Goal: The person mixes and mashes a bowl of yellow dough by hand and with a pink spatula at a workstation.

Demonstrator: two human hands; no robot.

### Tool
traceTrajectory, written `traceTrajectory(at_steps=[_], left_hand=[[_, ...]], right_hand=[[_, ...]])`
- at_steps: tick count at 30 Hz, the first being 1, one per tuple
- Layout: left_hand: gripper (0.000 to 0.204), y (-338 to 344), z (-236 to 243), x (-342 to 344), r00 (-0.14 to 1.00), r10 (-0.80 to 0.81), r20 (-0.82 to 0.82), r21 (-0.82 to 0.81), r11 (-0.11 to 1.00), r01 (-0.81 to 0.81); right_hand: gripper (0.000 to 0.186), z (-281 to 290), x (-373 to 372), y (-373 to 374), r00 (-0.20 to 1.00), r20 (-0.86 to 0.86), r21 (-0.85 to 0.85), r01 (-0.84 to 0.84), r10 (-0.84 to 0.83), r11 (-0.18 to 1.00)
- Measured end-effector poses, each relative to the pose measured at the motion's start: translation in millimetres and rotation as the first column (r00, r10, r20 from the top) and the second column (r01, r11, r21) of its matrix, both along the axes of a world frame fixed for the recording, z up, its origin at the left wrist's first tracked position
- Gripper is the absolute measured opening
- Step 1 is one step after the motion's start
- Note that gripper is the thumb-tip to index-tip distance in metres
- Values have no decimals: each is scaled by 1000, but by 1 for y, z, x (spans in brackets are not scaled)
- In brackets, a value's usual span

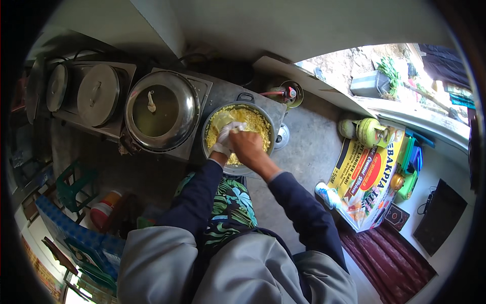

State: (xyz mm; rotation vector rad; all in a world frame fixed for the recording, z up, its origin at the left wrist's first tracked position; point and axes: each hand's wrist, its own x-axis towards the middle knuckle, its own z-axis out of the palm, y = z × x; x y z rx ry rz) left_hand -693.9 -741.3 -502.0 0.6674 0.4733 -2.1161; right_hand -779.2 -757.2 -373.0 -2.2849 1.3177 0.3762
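A wide metal pot with a black side handle holds crumbly yellow food. Both my hands meet above its middle. My left hand wears a thin whitish glove or plastic wrap, and its fingers are closed. Bare and curled, my right hand is pressed against the left one. What the two grip between them is hidden by the fingers. A smooth, pale yellowish shape lies in the food just beyond the left hand; its kind is unclear.
Left of the pot stands a large steel pan of cloudy liquid, then lidded pots on a stove. A green gas cylinder and a printed yellow banner lie right. A green stool stands at the left.
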Motion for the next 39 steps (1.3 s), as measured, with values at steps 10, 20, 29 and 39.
traceTrajectory(at_steps=[10,20,29,39], left_hand=[[12,-2,-67,-4,832,-520,196,-80,837,542],[22,42,22,-17,986,-90,142,30,996,87],[16,19,-56,-19,604,-600,525,69,737,672],[14,79,9,-11,959,-282,-9,357,895,267]], right_hand=[[30,-51,17,38,867,-26,64,497,-497,865],[23,-1,-1,48,980,-121,70,165,-155,984],[30,-54,-5,71,754,56,104,647,-654,755],[19,-12,11,87,962,-196,110,214,-190,971]])
